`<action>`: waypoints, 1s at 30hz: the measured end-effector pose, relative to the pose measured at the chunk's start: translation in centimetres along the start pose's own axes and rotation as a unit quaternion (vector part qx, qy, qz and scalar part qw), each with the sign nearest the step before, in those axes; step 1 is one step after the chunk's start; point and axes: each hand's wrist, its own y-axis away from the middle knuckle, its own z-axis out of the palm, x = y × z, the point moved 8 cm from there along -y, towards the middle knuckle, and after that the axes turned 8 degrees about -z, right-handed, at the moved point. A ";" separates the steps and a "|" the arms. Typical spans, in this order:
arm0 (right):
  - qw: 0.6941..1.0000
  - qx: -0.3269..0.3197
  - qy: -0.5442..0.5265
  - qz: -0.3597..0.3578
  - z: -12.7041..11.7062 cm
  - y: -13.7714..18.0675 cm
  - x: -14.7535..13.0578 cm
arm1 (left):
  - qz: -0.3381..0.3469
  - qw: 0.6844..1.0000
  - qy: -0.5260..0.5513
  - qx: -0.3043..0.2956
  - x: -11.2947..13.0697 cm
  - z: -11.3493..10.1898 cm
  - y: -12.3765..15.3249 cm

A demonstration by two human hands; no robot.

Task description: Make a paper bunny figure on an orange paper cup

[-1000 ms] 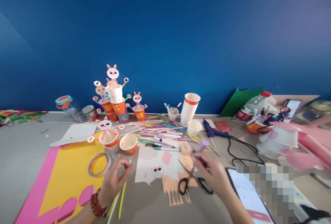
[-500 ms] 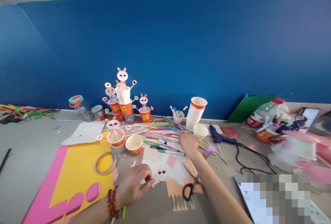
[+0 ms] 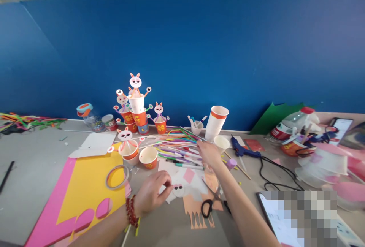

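Observation:
My left hand (image 3: 152, 193), wearing a red bead bracelet (image 3: 131, 211), is held with curled fingers beside a white paper rabbit face (image 3: 178, 190) that has pink eye patches and dark eyes. What its fingertips hold, if anything, is hidden. My right hand (image 3: 210, 155) reaches over the right end of a pile of markers and coloured sticks (image 3: 182, 150); its fingers point down and their tips are mostly hidden. Just beyond it stands a white paper cup (image 3: 221, 144). Black-handled scissors (image 3: 207, 208) lie below on cut peach paper (image 3: 196, 211).
Rabbit-decorated cups (image 3: 137, 104) stand stacked at the back left. A tape roll (image 3: 117, 177) lies on yellow paper (image 3: 76, 186). A tall cup stack (image 3: 216, 123), a blue glue gun (image 3: 242, 149) with black cord, a bottle (image 3: 291, 123) and a tablet (image 3: 278, 216) are to the right.
My left hand has shifted right and slightly up, close to the rabbit face. My right hand remains over the markers, its fingers slightly higher. The view has shifted a little.

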 end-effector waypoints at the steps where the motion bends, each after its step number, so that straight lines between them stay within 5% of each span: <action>1: 1.000 -0.001 -0.003 -0.005 0.1 0.0 -0.1 | -0.001 1.000 0.003 0.010 0.1 -0.1 -0.5; 11: 0.999 -0.003 -0.042 -0.026 1.7 -0.7 -0.6 | 0.030 0.999 -0.001 -0.014 2.0 1.5 -3.0; 17: 0.995 0.029 -0.082 -0.044 -1.8 0.7 -2.1 | 0.036 0.997 -0.042 0.048 1.9 0.3 -3.6; 21: 0.975 0.033 -0.175 -0.135 -4.5 4.1 -5.4 | 0.016 0.990 -0.132 0.050 1.5 -0.1 -4.5; 23: 0.921 0.042 -0.345 -0.174 -5.4 5.9 -6.7 | 0.005 0.988 -0.150 0.024 1.1 0.2 -4.5; 30: 0.693 0.073 -0.712 -0.081 -3.7 9.1 -7.5 | -0.006 0.995 -0.100 -0.031 2.0 0.9 -2.4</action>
